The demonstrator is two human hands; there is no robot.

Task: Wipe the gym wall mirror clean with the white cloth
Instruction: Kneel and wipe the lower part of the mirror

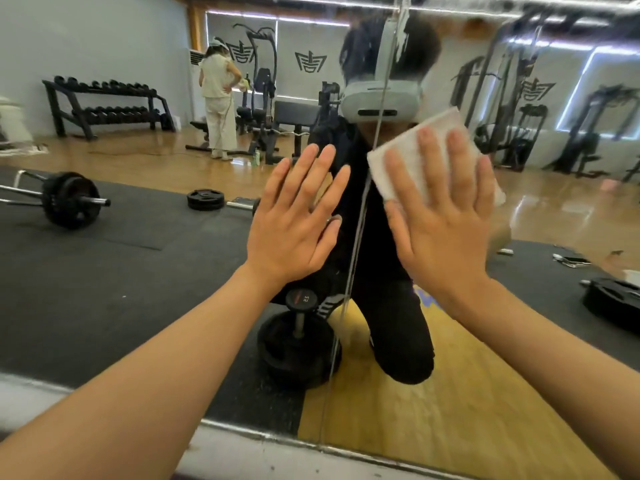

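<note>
Mirror (138, 289); seam (358, 220) beside cloth (412, 150); dumbbell (298, 344) below

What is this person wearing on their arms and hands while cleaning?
Nothing that shows. The left hand and right hand are bare, without gloves. The left forearm and right forearm are uncovered to the frame's edge, with no sleeve, watch or wristband in view.

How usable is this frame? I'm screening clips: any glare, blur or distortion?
Head view: light-strip glare and streaks smear the mirror at upper right; the wide-angle lens bows its bottom edge; left hand, right hand and white cloth look fairly sharp.
</note>
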